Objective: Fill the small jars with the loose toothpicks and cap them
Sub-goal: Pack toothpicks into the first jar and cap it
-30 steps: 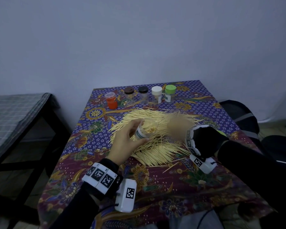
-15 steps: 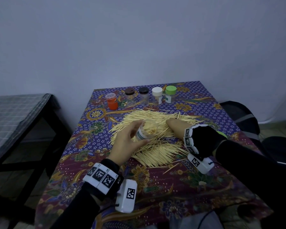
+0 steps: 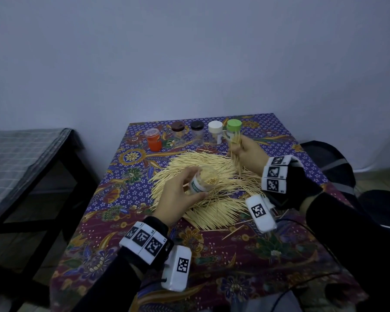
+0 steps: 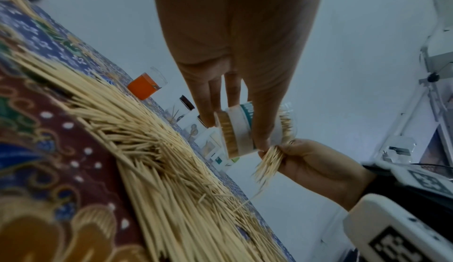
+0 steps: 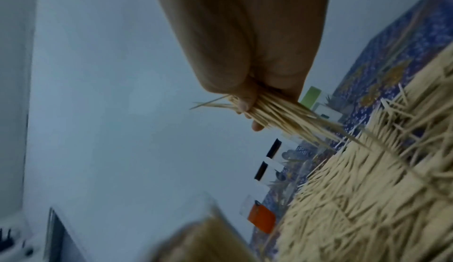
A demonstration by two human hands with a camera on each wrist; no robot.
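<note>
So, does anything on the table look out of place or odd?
Mostly expected mess. A few stray toothpicks lie apart from the main pile, near the right wrist. The orange jar has its clear part on top, unlike the other jars, which have coloured caps.

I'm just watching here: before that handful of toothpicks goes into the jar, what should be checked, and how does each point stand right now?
1. Jar held firmly: ok. The left hand grips the open jar above the pile of toothpicks.
2. Jar mouth uncapped: ok, with toothpicks already inside.
3. Room left in the jar: cannot tell; it looks fairly full.
4. Bundle secure: ok. The right hand pinches the bundle of toothpicks.
5. Bundle aligned: not ok. The tips fan out and a few stray sideways.
6. Bundle near the jar mouth: not ok. In the head view it is off by the green-capped jar.
</note>
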